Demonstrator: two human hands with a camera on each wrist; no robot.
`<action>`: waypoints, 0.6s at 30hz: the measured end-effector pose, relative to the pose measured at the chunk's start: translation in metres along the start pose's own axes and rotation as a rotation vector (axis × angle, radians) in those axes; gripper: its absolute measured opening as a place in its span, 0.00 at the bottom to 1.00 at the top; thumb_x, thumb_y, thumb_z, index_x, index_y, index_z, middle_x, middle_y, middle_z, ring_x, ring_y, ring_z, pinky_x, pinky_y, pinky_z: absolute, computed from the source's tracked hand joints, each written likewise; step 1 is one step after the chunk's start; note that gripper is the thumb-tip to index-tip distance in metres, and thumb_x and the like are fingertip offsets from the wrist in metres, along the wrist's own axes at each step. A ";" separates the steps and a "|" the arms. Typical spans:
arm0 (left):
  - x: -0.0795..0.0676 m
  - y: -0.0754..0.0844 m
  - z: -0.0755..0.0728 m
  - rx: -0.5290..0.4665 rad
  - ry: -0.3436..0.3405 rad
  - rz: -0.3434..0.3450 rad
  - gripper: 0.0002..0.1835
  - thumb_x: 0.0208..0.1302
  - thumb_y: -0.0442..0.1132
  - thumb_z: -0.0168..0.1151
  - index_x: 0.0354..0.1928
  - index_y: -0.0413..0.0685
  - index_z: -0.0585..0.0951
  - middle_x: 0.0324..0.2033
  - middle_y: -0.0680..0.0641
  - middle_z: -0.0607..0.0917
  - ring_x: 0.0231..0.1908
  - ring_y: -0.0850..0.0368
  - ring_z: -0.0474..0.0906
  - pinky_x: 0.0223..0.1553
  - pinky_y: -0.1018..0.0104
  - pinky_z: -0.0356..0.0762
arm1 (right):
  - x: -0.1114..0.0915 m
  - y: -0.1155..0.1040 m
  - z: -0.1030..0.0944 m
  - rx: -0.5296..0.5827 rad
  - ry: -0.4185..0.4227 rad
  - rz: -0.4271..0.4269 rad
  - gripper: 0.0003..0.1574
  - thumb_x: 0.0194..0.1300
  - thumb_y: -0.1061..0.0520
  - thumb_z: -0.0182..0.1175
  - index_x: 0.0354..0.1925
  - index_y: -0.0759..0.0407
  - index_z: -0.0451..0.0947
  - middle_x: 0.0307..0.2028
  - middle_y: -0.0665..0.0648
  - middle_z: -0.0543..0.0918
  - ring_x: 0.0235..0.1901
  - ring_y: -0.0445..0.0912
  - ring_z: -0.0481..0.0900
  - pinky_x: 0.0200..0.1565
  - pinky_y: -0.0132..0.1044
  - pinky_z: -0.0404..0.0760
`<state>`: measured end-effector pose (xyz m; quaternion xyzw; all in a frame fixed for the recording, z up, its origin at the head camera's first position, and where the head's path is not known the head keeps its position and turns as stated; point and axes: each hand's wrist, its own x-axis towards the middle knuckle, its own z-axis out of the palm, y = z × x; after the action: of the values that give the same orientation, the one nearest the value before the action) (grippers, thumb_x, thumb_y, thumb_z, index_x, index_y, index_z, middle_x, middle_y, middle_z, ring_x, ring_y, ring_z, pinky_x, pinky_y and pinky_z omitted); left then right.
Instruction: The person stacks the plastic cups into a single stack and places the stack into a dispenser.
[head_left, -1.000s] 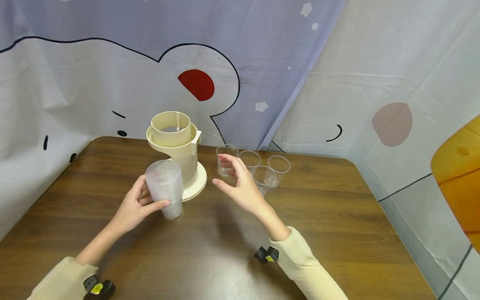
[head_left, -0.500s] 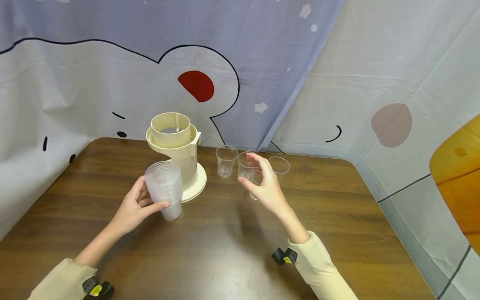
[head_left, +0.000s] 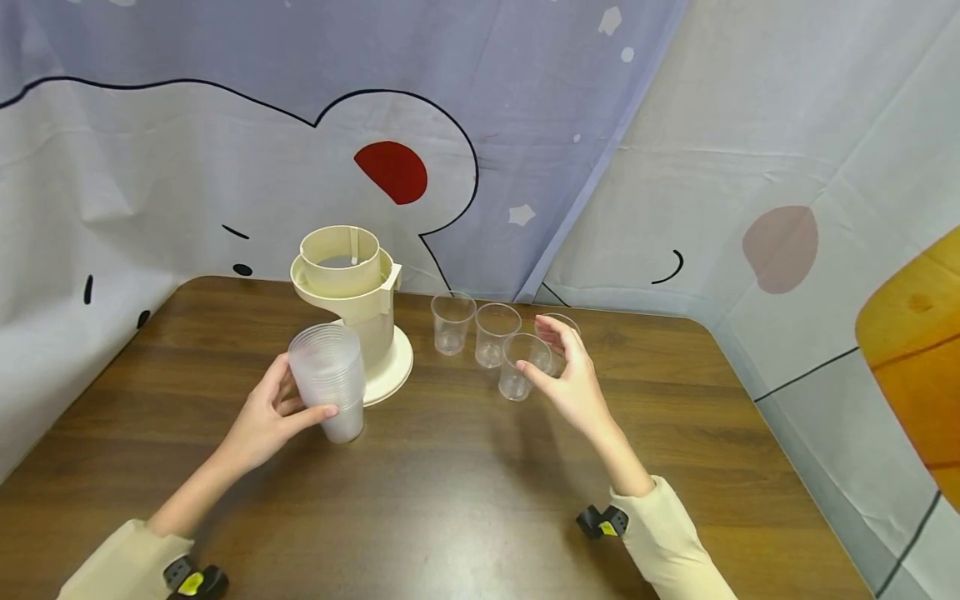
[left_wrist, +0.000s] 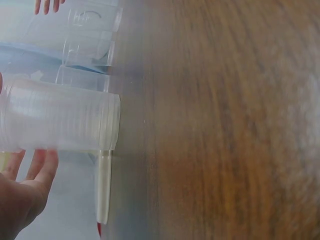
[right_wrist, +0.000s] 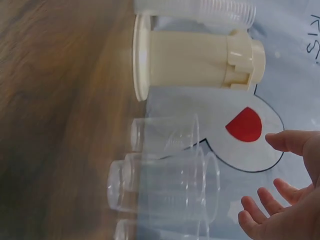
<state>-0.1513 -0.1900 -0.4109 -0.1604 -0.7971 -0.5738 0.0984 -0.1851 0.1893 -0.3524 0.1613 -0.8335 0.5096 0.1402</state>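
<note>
A nested stack of clear plastic cups (head_left: 327, 367) stands in front of the cream cup dispenser (head_left: 351, 292). My left hand (head_left: 264, 414) grips it low on its left side, thumb across the front and fingers behind. In the left wrist view the stack (left_wrist: 60, 117) lies sideways across the picture, its base by the tabletop. Several single clear cups (head_left: 452, 325) stand upright right of the dispenser. My right hand (head_left: 576, 385) holds nothing; its fingers are spread and loosely bent beside the front cup (head_left: 515, 379), overlapping the rightmost cup (head_left: 564, 322) in the head view.
The brown wooden table (head_left: 450, 500) stretches out in front of both arms. A printed curtain (head_left: 525, 150) hangs right behind its back edge. The dispenser's round base (head_left: 393, 371) sits close behind the stack.
My right hand has moved to the right past the single cups, uncovering the left and middle ones. My left hand and the stack have stayed put.
</note>
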 end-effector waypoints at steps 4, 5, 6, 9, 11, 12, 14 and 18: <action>0.000 0.000 0.000 -0.002 0.002 0.003 0.39 0.54 0.29 0.70 0.67 0.46 0.61 0.52 0.67 0.73 0.51 0.78 0.72 0.46 0.83 0.76 | -0.002 0.008 -0.005 0.025 0.010 0.022 0.39 0.56 0.63 0.69 0.64 0.63 0.65 0.61 0.64 0.70 0.62 0.59 0.68 0.67 0.52 0.65; 0.000 0.000 0.000 -0.002 0.002 0.003 0.40 0.54 0.29 0.70 0.67 0.46 0.61 0.52 0.67 0.73 0.51 0.78 0.72 0.46 0.83 0.76 | -0.003 0.010 -0.006 0.028 0.011 0.030 0.39 0.57 0.62 0.69 0.64 0.63 0.65 0.61 0.64 0.71 0.62 0.59 0.68 0.67 0.52 0.65; 0.000 0.000 0.000 -0.003 0.002 0.002 0.40 0.54 0.29 0.70 0.67 0.46 0.61 0.52 0.67 0.73 0.51 0.78 0.72 0.46 0.83 0.76 | -0.004 0.012 -0.007 0.029 0.013 0.040 0.40 0.56 0.62 0.69 0.64 0.62 0.64 0.61 0.64 0.71 0.62 0.59 0.68 0.67 0.53 0.65; 0.000 -0.001 0.000 -0.001 0.002 0.000 0.40 0.54 0.29 0.70 0.67 0.47 0.61 0.52 0.67 0.73 0.52 0.78 0.71 0.47 0.83 0.76 | -0.007 0.017 -0.009 0.020 0.018 0.074 0.41 0.56 0.62 0.69 0.65 0.63 0.63 0.61 0.64 0.71 0.62 0.58 0.69 0.67 0.52 0.66; 0.000 -0.001 0.000 0.000 0.003 -0.001 0.40 0.54 0.29 0.70 0.67 0.47 0.61 0.52 0.67 0.73 0.52 0.78 0.71 0.46 0.83 0.76 | -0.009 0.020 -0.011 0.023 0.016 0.096 0.42 0.56 0.63 0.69 0.65 0.63 0.62 0.61 0.64 0.70 0.63 0.59 0.68 0.67 0.52 0.66; 0.000 -0.001 0.000 0.000 0.003 -0.001 0.40 0.54 0.29 0.70 0.67 0.47 0.61 0.52 0.67 0.73 0.52 0.78 0.71 0.46 0.83 0.76 | -0.010 0.022 -0.012 0.027 0.016 0.109 0.42 0.56 0.63 0.69 0.66 0.63 0.62 0.61 0.64 0.70 0.63 0.59 0.68 0.67 0.52 0.66; 0.000 -0.002 0.000 -0.001 0.005 0.000 0.40 0.54 0.29 0.70 0.67 0.46 0.61 0.52 0.67 0.73 0.52 0.78 0.71 0.46 0.83 0.76 | -0.012 0.026 -0.013 0.038 0.015 0.131 0.43 0.56 0.64 0.69 0.66 0.63 0.61 0.62 0.65 0.70 0.63 0.59 0.68 0.67 0.51 0.66; 0.000 -0.002 0.000 -0.006 0.010 0.006 0.40 0.53 0.28 0.70 0.66 0.46 0.61 0.51 0.67 0.74 0.52 0.78 0.72 0.46 0.82 0.77 | -0.016 0.033 -0.017 0.049 0.006 0.166 0.43 0.55 0.65 0.69 0.66 0.63 0.61 0.63 0.66 0.69 0.63 0.60 0.67 0.67 0.51 0.67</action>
<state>-0.1517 -0.1906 -0.4130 -0.1601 -0.7943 -0.5767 0.1038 -0.1834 0.2206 -0.3779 0.0936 -0.8309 0.5400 0.0961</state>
